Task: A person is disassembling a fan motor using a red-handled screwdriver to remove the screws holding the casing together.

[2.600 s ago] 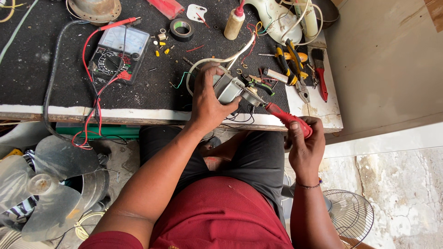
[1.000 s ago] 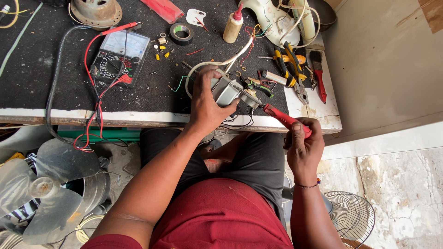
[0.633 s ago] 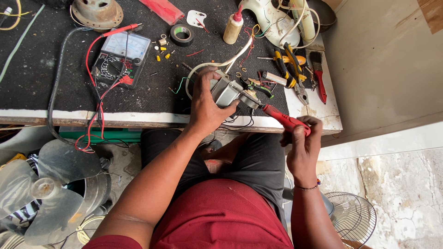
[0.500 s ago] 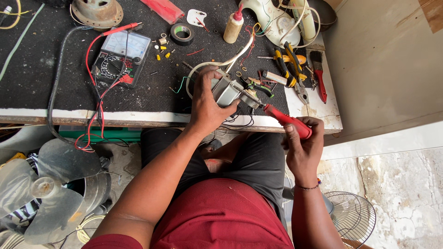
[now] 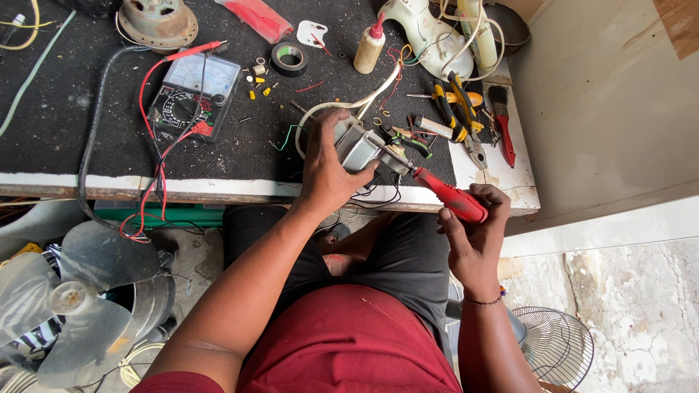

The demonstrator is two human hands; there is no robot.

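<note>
My left hand (image 5: 329, 171) grips a small grey metal motor (image 5: 358, 148) with black and white wires, resting on the front of the black-topped workbench (image 5: 87, 124). My right hand (image 5: 473, 233) is closed round the red handle of a screwdriver (image 5: 453, 199). Its shaft slants up and left, and the tip sits against the motor's right side. A white cable (image 5: 342, 105) loops away from the motor toward the back of the bench.
A multimeter (image 5: 193, 98) with red and black leads lies at left. Black tape roll (image 5: 289, 58), glue bottle (image 5: 368, 47), yellow pliers (image 5: 459, 116), a red-handled brush (image 5: 502, 124) and a white fan housing (image 5: 429, 33) lie behind. Fan blades (image 5: 73, 291) and a wire guard (image 5: 557, 346) rest on the floor.
Both hands keep their grip on the motor and the screwdriver. The screwdriver handle has shifted slightly in my right hand; nothing else moved.
</note>
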